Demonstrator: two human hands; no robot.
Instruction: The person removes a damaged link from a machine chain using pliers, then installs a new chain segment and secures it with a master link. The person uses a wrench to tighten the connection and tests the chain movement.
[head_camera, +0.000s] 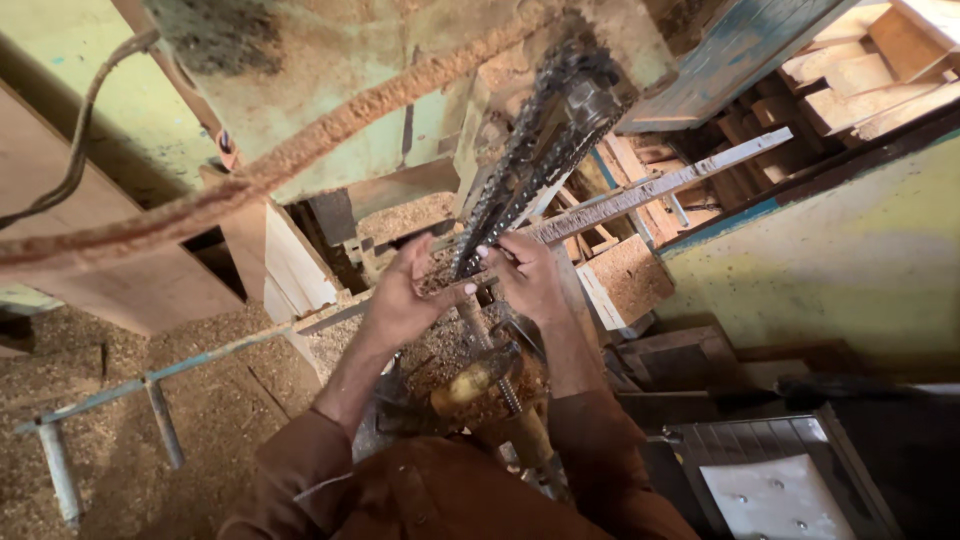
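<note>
Hands at the lower end of a dark, greasy toothed cutter chain on its long steel bar (545, 140), which hangs tilted from a sawdust-caked pale green machine housing (330, 110) down toward the person. Left hand (405, 295) is cupped just left of the chain's lower tip, thumb and fingers curled in, grip partly closed and touching the chain end; whether it really pinches it, cannot tell. Right hand (525, 275) sits on the other side, fingertips (487, 252) pressed to the chain near its tip, grip narrow, fingers bent around the bar edge. Both sleeves are rust-brown cloth. Under the hands, a rusty threaded screw spindle with a worn wooden handle (480, 385), crusted with sawdust, close to the person's chest. Grey metal rail (660, 185) runs from behind the chain up to the right. Thick dust-coated cable (250, 180) crosses the upper left diagonally. Sawdust-covered floor (110, 400) at lower left, with a pale blue pipe frame (150, 390) lying on it. Stacked pale timber offcuts (860, 70) at top right. Grey ribbed metal tray with a white sheet (780, 480) at bottom right, well apart from the hands.
</note>
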